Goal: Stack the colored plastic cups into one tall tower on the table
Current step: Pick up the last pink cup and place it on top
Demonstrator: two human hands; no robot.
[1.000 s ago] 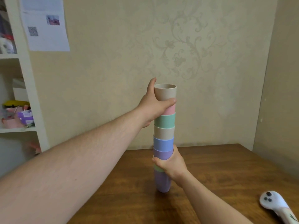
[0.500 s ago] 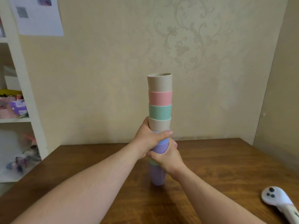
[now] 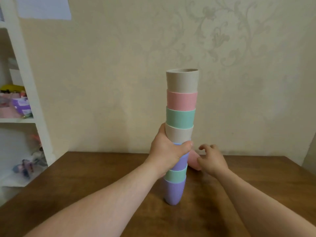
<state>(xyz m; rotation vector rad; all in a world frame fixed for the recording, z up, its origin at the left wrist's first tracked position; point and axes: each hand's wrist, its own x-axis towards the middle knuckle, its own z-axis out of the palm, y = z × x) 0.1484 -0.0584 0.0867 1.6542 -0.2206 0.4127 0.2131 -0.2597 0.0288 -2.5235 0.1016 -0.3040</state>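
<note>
A tall tower of nested cups [image 3: 181,115] stands on the brown wooden table [image 3: 256,182], leaning slightly. From the top its cups are beige, pink, green, beige, then blue and purple under my hand, green, and purple at the base. My left hand [image 3: 168,154] is wrapped around the tower's middle. A loose pink cup [image 3: 194,159] sits just behind and to the right of the tower. My right hand [image 3: 211,159] is at that pink cup with its fingers spread, touching it or nearly so; no grip shows.
A beige patterned wall rises right behind the table. On the left stands a white shelf unit [image 3: 27,82] holding small colourful items. The wall corner closes in at the far right.
My left hand dropped from the tower's top to its middle. My right hand let go of the tower and moved right to the pink cup. The camera tilted down and closer.
</note>
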